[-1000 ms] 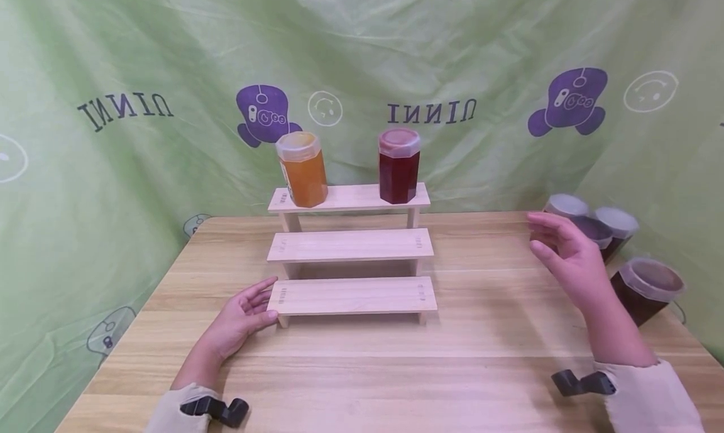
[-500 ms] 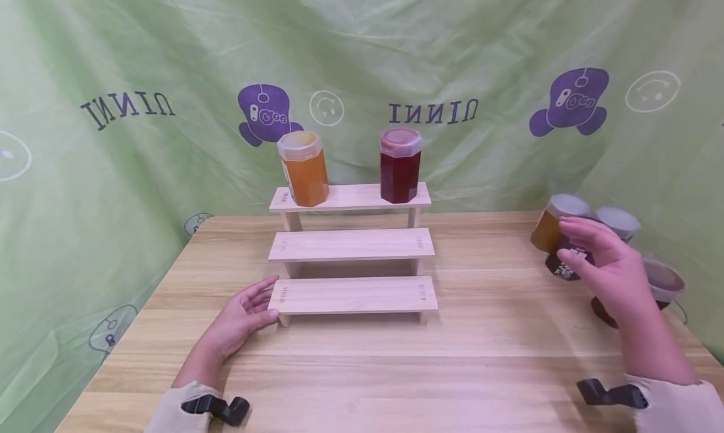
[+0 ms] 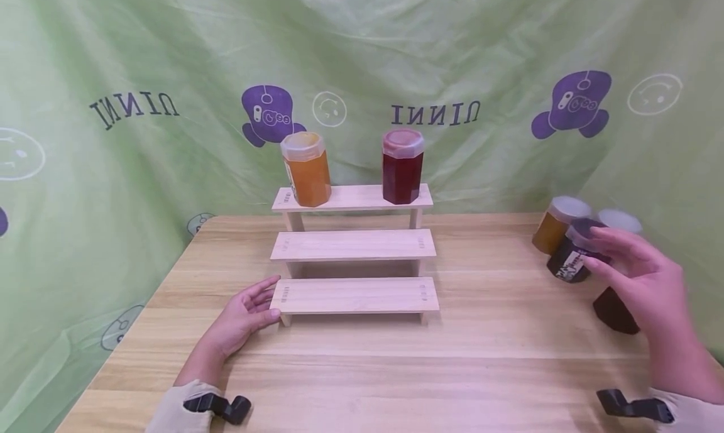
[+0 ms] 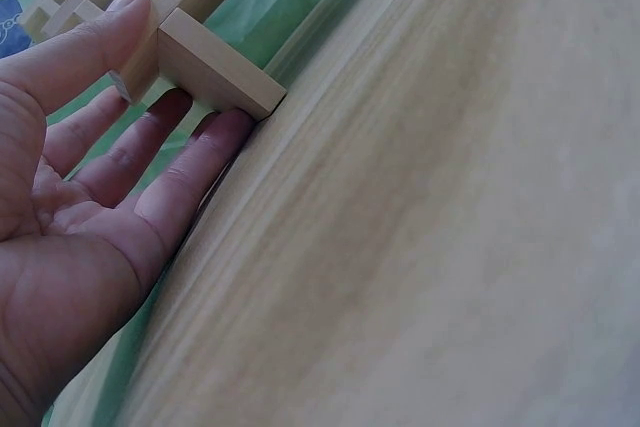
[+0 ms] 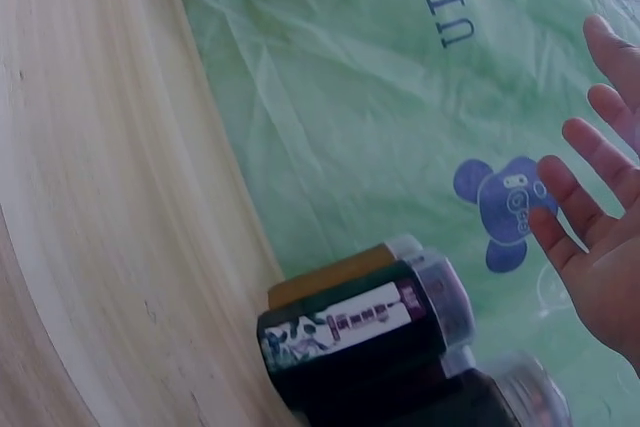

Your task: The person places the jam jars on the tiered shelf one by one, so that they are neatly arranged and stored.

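Observation:
My left hand [image 3: 240, 320] is at the left end of the lowest step of a three-step wooden display stand [image 3: 355, 295]. In the left wrist view its thumb and extended fingertips touch the board's end and the side leg. My right hand [image 3: 650, 282] hovers among the jars at the right, fingers spread and holding nothing. Nearest to it are a dark jar with a white label [image 3: 571, 257] and another dark jar [image 3: 613, 310], partly covered by the hand. An amber jar [image 3: 548, 232] stands behind them. One more pale-lidded jar [image 3: 620, 220] is mostly hidden.
An orange jar [image 3: 310, 178] and a dark red jar [image 3: 403, 175] stand on the top step. The wooden table [image 3: 362, 383] ends at the back against a green printed cloth [image 3: 362, 56]. Camera mounts [image 3: 217, 408] sit on the wrists.
My right hand has moved rightward and toward me, uncovering the amber jar and the labelled dark jar. The left hand stays at the stand, and the jars appear unmoved.

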